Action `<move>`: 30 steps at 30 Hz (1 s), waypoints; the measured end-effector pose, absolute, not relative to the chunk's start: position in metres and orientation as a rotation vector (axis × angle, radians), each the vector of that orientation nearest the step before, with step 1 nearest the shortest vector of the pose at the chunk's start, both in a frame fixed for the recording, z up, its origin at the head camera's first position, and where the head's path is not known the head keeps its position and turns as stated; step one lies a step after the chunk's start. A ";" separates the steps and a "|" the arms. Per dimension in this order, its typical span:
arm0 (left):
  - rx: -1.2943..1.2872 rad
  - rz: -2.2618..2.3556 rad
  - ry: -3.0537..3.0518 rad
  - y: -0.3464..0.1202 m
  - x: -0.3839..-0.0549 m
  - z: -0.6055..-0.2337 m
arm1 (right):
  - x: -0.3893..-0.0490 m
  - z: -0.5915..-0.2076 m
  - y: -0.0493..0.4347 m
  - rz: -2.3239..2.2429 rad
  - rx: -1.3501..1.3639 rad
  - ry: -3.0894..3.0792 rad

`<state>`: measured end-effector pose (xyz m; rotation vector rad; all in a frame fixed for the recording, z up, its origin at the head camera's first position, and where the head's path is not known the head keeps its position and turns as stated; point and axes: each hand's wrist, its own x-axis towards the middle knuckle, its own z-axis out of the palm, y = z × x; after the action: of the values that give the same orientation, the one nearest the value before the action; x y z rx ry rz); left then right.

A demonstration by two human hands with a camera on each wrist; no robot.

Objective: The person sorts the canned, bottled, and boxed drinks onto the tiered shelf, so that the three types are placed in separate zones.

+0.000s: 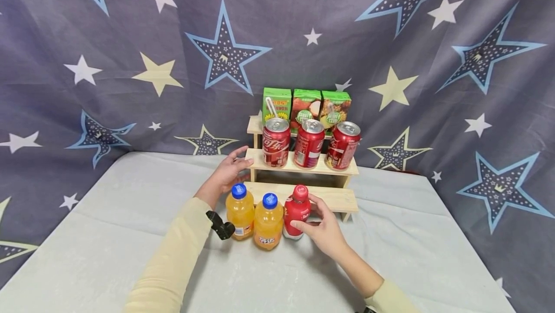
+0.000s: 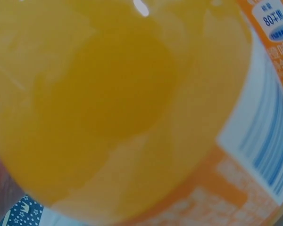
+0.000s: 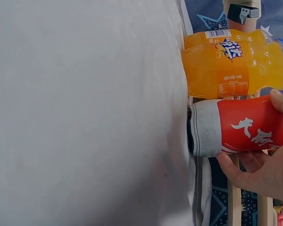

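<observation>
In the head view my left hand (image 1: 231,171) rests at the left end of a tiered wooden stand (image 1: 303,161), its thumb over the middle step's front edge. My right hand (image 1: 325,231) grips a red drink bottle (image 1: 297,209) with a red cap, thumb in front and fingers round the right side. Left of it stand two orange soda bottles with blue caps, one in the middle (image 1: 268,221) and one farther left (image 1: 240,212). An orange bottle (image 2: 122,108) fills the left wrist view. The right wrist view shows the red bottle's label (image 3: 254,125) between thumb and fingers.
On the middle step stand three red soda cans (image 1: 309,143). Three green-topped drink cartons (image 1: 306,106) line the top step, behind them. The bare bottom step (image 1: 321,197) lies behind the bottles. A pale cloth (image 1: 108,236) covers the table, against a starry curtain (image 1: 277,24).
</observation>
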<state>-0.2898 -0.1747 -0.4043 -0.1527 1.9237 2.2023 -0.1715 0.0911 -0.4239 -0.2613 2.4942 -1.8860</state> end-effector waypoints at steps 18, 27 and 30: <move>-0.154 2.203 1.917 -0.175 -0.291 -0.406 | -0.169 -0.412 0.103 -1.848 -0.261 2.594; -0.149 2.199 1.925 -0.174 -0.291 -0.406 | -0.171 -0.400 0.104 -1.883 -0.277 2.572; -0.151 2.194 1.933 -0.174 -0.291 -0.406 | -0.172 -0.396 0.102 -1.890 -0.292 2.574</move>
<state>-0.2911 -0.1742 -0.4060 -0.1505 1.9331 2.1944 -0.1724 0.1025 -0.3959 -0.2916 2.5745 -1.8896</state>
